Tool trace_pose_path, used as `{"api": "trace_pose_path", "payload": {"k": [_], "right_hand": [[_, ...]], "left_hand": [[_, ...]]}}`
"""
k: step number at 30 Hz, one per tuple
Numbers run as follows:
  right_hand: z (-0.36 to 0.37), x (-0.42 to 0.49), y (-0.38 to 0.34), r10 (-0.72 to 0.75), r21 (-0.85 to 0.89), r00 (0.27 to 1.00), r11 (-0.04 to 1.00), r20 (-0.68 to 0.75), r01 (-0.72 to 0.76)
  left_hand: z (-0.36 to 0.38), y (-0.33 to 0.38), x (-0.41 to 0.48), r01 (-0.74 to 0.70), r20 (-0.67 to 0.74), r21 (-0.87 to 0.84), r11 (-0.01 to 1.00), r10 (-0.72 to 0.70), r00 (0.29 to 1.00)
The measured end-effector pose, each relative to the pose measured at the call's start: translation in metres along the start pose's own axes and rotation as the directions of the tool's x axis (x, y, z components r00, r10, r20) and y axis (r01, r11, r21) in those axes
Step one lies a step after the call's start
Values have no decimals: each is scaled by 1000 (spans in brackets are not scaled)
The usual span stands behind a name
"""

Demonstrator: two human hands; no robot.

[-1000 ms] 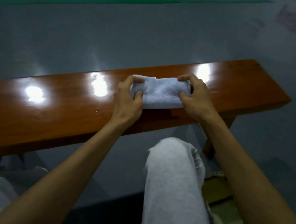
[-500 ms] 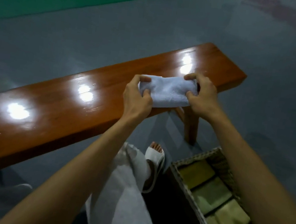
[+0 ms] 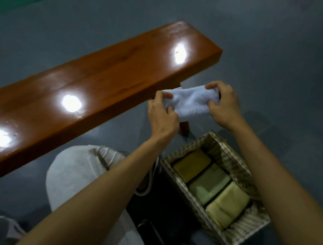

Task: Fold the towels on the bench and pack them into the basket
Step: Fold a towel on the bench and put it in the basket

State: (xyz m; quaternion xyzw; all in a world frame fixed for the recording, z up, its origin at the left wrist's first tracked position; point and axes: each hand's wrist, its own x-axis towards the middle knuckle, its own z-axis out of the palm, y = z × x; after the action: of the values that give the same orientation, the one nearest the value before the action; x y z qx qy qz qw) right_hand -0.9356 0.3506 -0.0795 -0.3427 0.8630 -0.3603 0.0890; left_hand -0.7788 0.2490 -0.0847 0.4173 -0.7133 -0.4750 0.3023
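A folded white towel (image 3: 191, 102) hangs in the air just off the near edge of the wooden bench (image 3: 90, 84), above the floor. My left hand (image 3: 162, 116) pinches its left end and my right hand (image 3: 224, 106) grips its right end. Below and to the right stands a woven basket (image 3: 245, 229) on the floor. Three folded towels lie in a row inside it: a brownish one (image 3: 190, 165), a green one (image 3: 208, 184) and a pale yellow one (image 3: 228, 203).
The bench top shows three bright light reflections and nothing else on it. My knee in light trousers (image 3: 77, 174) sits between bench and basket, with a sandalled foot beside the basket. Grey floor surrounds everything; a green court lies at the far left.
Both hands have lifted the folded white towel off the bench and carried it past the near edge toward the basket side. The view has swung right and down, showing the whole basket.
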Motion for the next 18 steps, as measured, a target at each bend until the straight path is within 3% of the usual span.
{"api": "trace_pose_path", "payload": {"k": [9, 18], "right_hand": [[15, -52, 92, 206, -99, 975, 975, 86, -197], [70, -81, 154, 233, -249, 951, 952, 204, -180]], "left_hand": [[81, -40, -62, 231, 92, 77, 970, -237, 967], [120, -114, -103, 416, 108, 275, 867, -458, 883]]}}
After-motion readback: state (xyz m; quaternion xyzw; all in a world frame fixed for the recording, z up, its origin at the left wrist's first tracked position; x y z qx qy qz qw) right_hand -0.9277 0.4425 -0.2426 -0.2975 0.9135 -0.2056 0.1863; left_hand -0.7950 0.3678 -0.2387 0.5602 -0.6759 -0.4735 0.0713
